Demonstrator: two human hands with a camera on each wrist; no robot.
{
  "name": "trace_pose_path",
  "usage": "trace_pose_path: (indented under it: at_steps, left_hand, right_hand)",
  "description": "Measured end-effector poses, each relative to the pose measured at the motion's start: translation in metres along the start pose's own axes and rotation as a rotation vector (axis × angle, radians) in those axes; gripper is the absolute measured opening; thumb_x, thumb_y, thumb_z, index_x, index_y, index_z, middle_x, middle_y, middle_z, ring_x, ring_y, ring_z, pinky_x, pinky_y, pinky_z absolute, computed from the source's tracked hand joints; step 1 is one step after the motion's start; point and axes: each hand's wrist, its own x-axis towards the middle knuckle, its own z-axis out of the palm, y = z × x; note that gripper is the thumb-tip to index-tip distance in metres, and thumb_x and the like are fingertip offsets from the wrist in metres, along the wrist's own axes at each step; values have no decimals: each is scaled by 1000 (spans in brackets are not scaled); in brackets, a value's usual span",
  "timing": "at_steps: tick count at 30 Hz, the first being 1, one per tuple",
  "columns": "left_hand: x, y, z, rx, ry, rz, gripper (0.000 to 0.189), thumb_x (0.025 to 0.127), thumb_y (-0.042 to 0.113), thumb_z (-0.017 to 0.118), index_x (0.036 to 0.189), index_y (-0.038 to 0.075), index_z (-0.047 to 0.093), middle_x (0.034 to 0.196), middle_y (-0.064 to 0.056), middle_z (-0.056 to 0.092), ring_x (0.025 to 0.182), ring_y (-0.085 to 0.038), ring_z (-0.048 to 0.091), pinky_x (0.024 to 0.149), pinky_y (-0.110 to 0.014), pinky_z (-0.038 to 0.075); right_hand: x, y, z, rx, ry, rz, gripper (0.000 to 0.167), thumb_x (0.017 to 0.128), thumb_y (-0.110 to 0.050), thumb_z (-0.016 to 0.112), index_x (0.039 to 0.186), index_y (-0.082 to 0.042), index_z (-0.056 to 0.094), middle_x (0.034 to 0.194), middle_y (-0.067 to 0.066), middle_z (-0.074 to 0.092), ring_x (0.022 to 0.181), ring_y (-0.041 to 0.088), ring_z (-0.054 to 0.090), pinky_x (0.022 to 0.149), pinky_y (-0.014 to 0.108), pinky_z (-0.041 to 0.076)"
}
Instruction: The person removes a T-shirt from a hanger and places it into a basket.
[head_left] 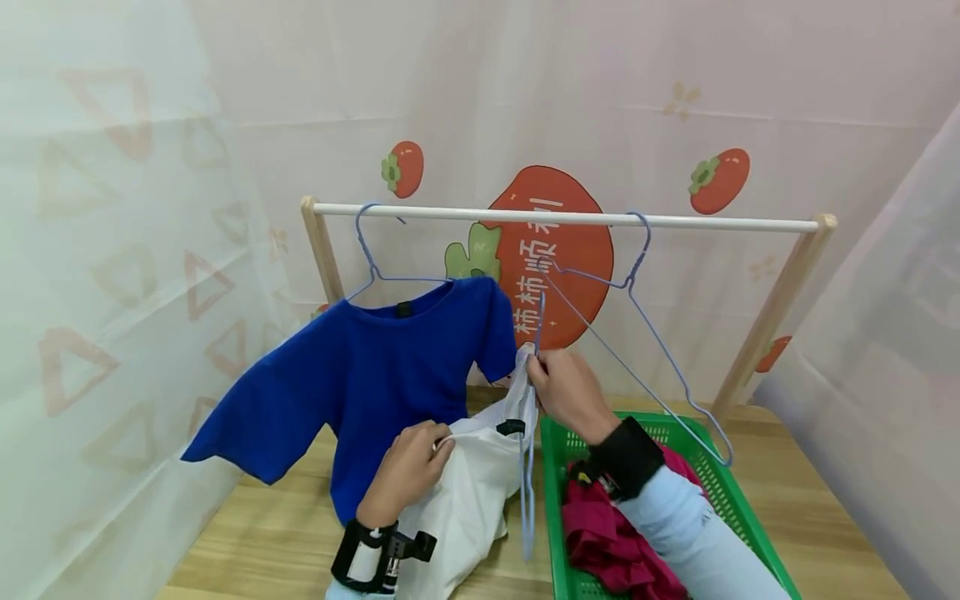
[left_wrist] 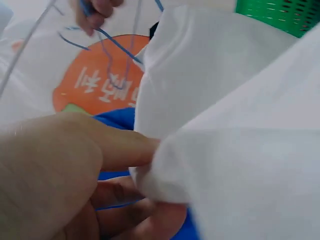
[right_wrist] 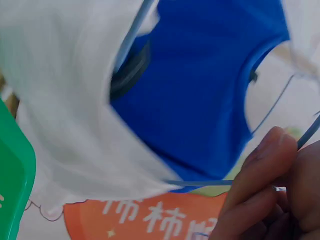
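My left hand pinches the edge of a white shirt between thumb and fingers. In the left wrist view the thumb presses on the white cloth. My right hand holds a blue wire hanger near its hook, up by the shirt's neckline. In the right wrist view one arm of the hanger runs into the white shirt. The neck opening, with a dark label, faces the hanger. Beside it, a blue T-shirt hangs on another hanger.
A rack with a white rail and wooden legs stands on the wooden table. Another blue hanger hangs at its right. Below my right arm, a green basket holds dark red clothing. Printed curtains surround the table.
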Motion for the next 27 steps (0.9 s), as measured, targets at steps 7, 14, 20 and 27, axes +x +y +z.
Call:
trace_pose_path:
  at_steps: [7,14,20,27]
  left_hand:
    - [4,-6,10,35,55,-85,16,104,15,66,91,18,74,76,6,54,58,-5,41,51,-23,35]
    - [8,-15,9,54,-12,-140,6,100,18,71,100,14,76,88,-1,63,72,-16,58,60,-34,46]
    - [7,-17,17,-15,-132,-200,56,89,38,83,134,9,67,131,-21,61,115,-40,63,93,-60,53]
    - [-4,-17,27,-99,-281,-349,106,78,52,89,162,9,40,162,-41,32,148,-60,36,112,-75,37]
  right_hand:
    - [-43,-19,-46,48,-167,-34,45,114,-22,47,70,-12,55,59,-3,43,51,13,44,53,27,37]
    - [-37,-62,-113,21,-185,-102,42,114,-25,46,79,-10,63,59,-1,52,53,16,51,53,30,44]
    - [5,-91,-149,-127,-36,-139,45,115,-31,44,82,-7,62,63,6,57,56,23,54,54,34,42]
    - [48,-72,-141,-199,-70,-55,48,115,-33,41,85,-6,65,69,7,63,58,24,54,54,35,39]
